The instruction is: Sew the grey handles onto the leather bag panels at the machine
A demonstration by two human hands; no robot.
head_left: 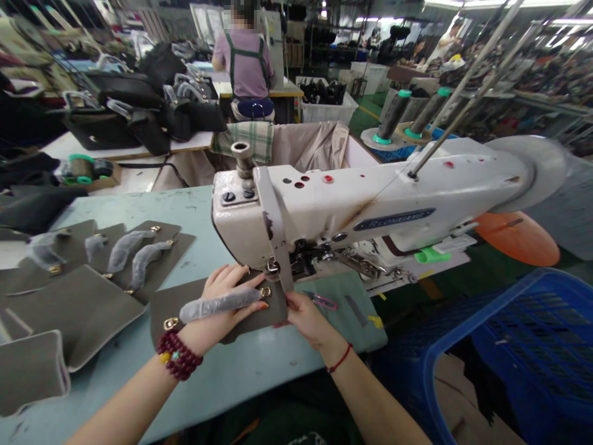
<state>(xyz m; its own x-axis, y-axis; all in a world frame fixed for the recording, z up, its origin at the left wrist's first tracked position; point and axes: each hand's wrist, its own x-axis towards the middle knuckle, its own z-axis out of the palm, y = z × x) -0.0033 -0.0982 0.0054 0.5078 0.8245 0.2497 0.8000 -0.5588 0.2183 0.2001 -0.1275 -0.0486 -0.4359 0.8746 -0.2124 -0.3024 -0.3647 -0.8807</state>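
Gray-brown panel (248, 324), flat and smooth like leather, lies on the pale blue-green table (269, 364), between seven and eight o'clock from the middle of the view. Its top edge is at the front end of the white metal sewing machine (393, 191), which stretches toward three o'clock. A curved handle (220, 305) in crinkly clear plastic sits on the panel, with a shiny gold buckle (265, 293) near its end.

The left grip, a bare hand (225, 284), goes under the handle and lies flat on the panel, with its fingers apart. Round, dark red beads (178, 356) wrap that wrist. The right grip, also a bare hand (310, 318), pinches the panel's right edge. A thin red string (340, 360) goes around its wrist.

At five o'clock, just beside the right grip, lie small snips (325, 301) with a pink loop. At four o'clock is a blue plastic basket (426, 371) with holes in its sides. More flat panels (99, 309) overlap between eight and nine o'clock. Boxy black bags (102, 127) sit at ten o'clock. Tall, dark thread spools (393, 117) stand between one and two o'clock.
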